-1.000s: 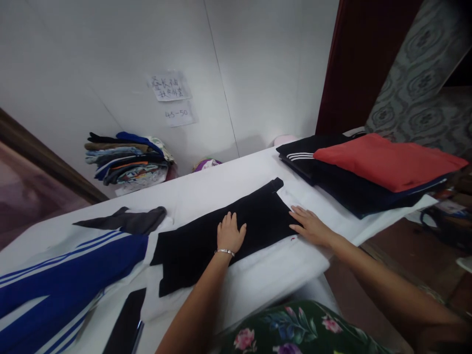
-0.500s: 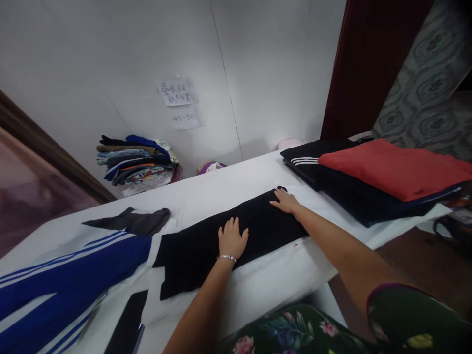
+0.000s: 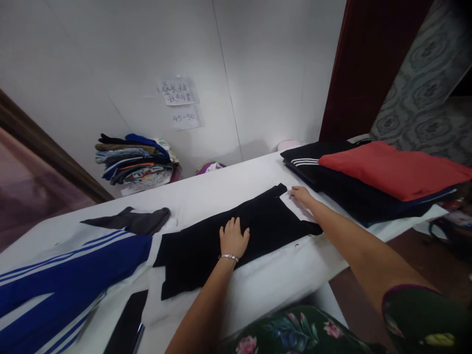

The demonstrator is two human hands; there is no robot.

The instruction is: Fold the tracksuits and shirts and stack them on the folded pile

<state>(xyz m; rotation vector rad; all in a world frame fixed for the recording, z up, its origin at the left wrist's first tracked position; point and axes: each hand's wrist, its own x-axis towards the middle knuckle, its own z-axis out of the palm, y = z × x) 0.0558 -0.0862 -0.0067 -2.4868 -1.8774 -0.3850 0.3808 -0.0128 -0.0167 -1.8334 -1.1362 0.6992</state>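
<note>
A black garment [image 3: 254,226] lies flat and lengthwise across the white-covered table. My left hand [image 3: 234,238], a bracelet at its wrist, rests on the middle of it with fingers spread. Just past the garment's right end is my right hand [image 3: 301,195], its fingers bent together over a white patch [image 3: 297,206] between the two black corners. What those fingers grip is too small to make out. A blue garment with white stripes [image 3: 106,263] and a dark grey cloth [image 3: 143,221] lie to the left.
To the right a red garment [image 3: 394,164] tops a stack of dark folded clothes [image 3: 350,191]. Against the wall stands a pile of folded clothes [image 3: 136,157]. A black flat object [image 3: 127,319] lies near the front edge. Two handwritten papers [image 3: 180,93] hang on the wall.
My right hand has moved from the garment's right end to just beyond it. That end now shows two dark corners with white between them. My left hand has stayed nearly in place.
</note>
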